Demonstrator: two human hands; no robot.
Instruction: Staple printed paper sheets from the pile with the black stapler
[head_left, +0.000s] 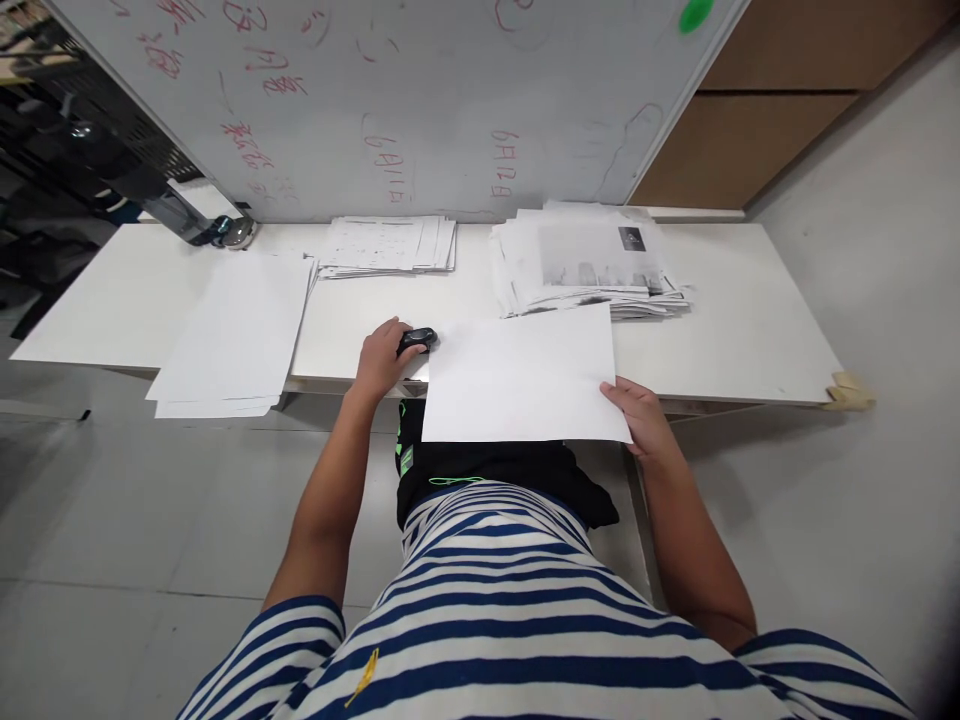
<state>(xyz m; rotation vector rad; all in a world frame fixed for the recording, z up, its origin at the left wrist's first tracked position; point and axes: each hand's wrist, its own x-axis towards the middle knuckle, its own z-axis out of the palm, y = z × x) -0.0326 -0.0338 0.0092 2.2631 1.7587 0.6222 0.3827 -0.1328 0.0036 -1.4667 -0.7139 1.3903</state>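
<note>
My left hand is closed around a small black stapler at the front of the table. Its tip points right, close to the left edge of a blank white sheet of paper. That sheet hangs partly over the table's front edge. On its right side, my right hand pinches the lower corner, thumb on top and fingers underneath. Behind the sheet lies a thick pile of printed papers, the top page bearing a grey picture. A lower stack of printed sheets sits farther left.
Several blank sheets overhang the white table at the left front. A dark device with a shiny end rests at the back left. The whiteboard with red writing rises behind, beside brown boxes. Tan tape wraps the table's right corner.
</note>
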